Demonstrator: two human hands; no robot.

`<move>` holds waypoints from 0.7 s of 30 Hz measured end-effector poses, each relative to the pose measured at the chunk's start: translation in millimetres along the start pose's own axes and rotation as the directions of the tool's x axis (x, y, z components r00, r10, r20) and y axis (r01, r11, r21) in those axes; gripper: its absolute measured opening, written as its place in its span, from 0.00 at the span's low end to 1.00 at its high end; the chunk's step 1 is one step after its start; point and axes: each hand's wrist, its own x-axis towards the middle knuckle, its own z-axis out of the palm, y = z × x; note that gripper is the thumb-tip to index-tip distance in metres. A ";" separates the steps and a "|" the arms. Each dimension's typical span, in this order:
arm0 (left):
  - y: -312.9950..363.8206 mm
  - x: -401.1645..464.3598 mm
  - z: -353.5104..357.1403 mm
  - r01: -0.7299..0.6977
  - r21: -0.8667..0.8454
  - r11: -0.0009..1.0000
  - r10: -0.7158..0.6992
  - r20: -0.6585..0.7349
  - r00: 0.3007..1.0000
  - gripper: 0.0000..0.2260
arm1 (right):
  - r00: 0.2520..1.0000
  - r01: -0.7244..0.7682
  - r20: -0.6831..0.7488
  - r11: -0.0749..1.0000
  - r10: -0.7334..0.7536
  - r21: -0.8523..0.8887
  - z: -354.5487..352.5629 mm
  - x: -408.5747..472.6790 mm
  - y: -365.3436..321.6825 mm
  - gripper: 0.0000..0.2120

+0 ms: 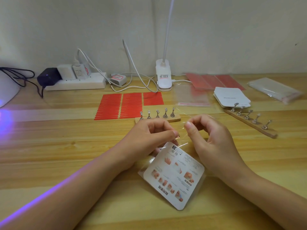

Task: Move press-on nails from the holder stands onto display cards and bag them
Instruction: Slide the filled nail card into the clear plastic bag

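A white display card (174, 175), printed side up, lies tilted on the wooden table inside a clear bag (181, 146). My left hand (149, 138) pinches the bag's open top edge between thumb and fingers. My right hand (209, 135) pinches the same edge just to the right. Right behind my left hand, a wooden holder stand (157, 116) carries several metal pegs. A second holder stand (250, 121) lies at an angle to the right; whether nails sit on either stand's pegs is too small to tell.
Red adhesive strip sheets (131, 105) lie behind the near stand. A stack of white cards (232, 97), loose clear bags (192, 95), a bag pack (275, 90) and red sheets (214, 81) sit at the right back. A clip lamp (163, 77), power strip (76, 83) and UV lamp (6, 87) line the wall.
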 end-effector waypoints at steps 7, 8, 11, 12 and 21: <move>-3.1 1.7 -3.4 -0.015 -0.033 0.999 0.015 -0.001 1.000 0.11 | 0.994 -0.071 -0.077 0.997 0.073 0.029 -4.8 9.5 5.0 0.10; -4.0 1.5 -4.5 -0.014 -0.039 0.999 0.014 -0.010 1.000 0.12 | 0.986 -0.101 -0.130 0.993 0.109 0.065 -10.5 14.2 7.0 0.11; -5.8 1.7 -6.3 -0.003 -0.046 0.999 0.001 -0.028 1.000 0.11 | 0.959 -0.134 -0.245 0.989 0.143 0.056 -32.2 26.6 13.2 0.11; -6.5 2.0 -6.7 -0.002 -0.047 0.999 0.001 -0.034 0.999 0.10 | 0.951 -0.141 -0.269 0.989 0.150 0.054 -38.7 29.1 16.0 0.11; -11.4 6.5 -8.4 -0.014 -0.113 0.994 0.001 -0.111 0.994 0.07 | 0.823 -0.131 -0.416 0.841 0.387 0.524 -82.5 56.5 9.9 0.11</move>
